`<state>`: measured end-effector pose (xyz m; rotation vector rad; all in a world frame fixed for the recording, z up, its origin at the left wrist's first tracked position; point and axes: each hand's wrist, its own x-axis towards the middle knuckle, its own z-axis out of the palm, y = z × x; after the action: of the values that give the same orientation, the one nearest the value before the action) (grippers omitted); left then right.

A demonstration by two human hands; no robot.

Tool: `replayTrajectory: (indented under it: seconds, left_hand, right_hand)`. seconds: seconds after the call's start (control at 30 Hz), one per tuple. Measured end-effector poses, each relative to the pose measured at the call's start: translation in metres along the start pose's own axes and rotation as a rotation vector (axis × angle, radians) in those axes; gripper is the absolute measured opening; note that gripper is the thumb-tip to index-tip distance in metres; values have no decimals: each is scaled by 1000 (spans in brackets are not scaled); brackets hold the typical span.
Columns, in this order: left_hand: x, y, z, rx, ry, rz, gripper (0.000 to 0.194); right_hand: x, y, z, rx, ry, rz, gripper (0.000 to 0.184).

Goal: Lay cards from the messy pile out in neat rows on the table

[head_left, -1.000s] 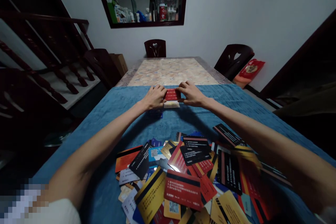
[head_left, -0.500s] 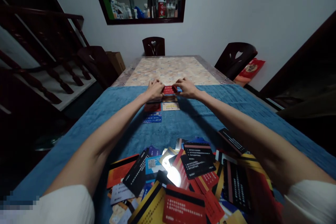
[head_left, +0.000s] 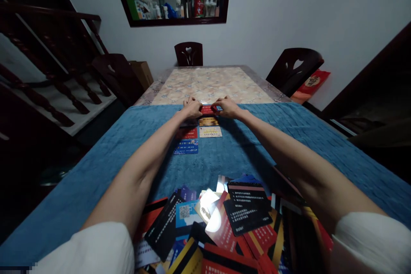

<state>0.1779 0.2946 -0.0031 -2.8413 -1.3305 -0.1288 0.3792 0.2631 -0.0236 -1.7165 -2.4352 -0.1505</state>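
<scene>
At the far edge of the blue cloth, a red card (head_left: 208,110) lies between my hands. My left hand (head_left: 192,108) has its fingers closed at the card's left end, and my right hand (head_left: 226,107) pinches its right end. Just below sits a gold card (head_left: 208,121), with a cream card (head_left: 210,132) under that. A second column on the left shows another red card (head_left: 188,133) and a blue card (head_left: 186,147); my left hand and forearm partly cover its upper part. Another blue card edge peeks out beside my right fingers.
A loose heap of overlapping cards (head_left: 248,209) lies near me, with glare on its middle. The blue cloth (head_left: 128,137) covers the near part of the patterned table (head_left: 208,83). Dark chairs (head_left: 189,53) stand around, and a stair railing (head_left: 48,72) is at left.
The red card sits slightly lower and flatter, and more of the gold card beneath it shows. Both hands stay at its ends. The view has shifted slightly.
</scene>
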Motion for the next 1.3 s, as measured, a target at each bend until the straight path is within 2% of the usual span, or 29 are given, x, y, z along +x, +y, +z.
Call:
replayTrajectory:
  seconds: [0.33,0.77,1.3]
  left_hand:
    - [10,-2,11,41,-51,-14,26]
    - [15,-7,18,45,-51,13,25]
    - [14,-2,15,34,-70,-13,32]
  right_hand:
    - [6,3,10,-27,-78,48,47]
    - [10,4,17,-49,-90,46,46]
    - [12,0,11,-77,-126,8,41]
